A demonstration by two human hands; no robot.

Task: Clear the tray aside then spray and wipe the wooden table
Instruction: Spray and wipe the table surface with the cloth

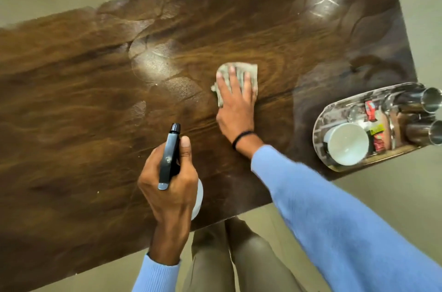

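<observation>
**Tray at the corner is the weak spot while the wipe goes on**

The crumpled grey-green cloth (253,71) lies flat on the dark polished wooden desk (95,81), about midway along it and between its near and far edges. The right grip (235,100) is spread open on top of it, with straight fingers and the palm pressing it down. The cloth shows past the fingertips and on both sides of the grip.

The left grip (169,186) is curled round the neck of a black-headed spray bottle (170,148), thumb up beside the head. It holds the bottle over the near edge, nozzle aimed across the desk.

Damp patches (155,64) shine left of the cloth and towards the far right corner, so streaks may dry there if strokes fall short.

The oval mirrored tray (319,124) sits at the near right corner, its rim along the near edge; I cannot tell whether it overhangs. It carries a white cup (346,143), sachets and steel tumblers (430,100). A wide rightward stroke, or the blue sleeve (334,220) trailing, could nudge it off the desk.
</observation>
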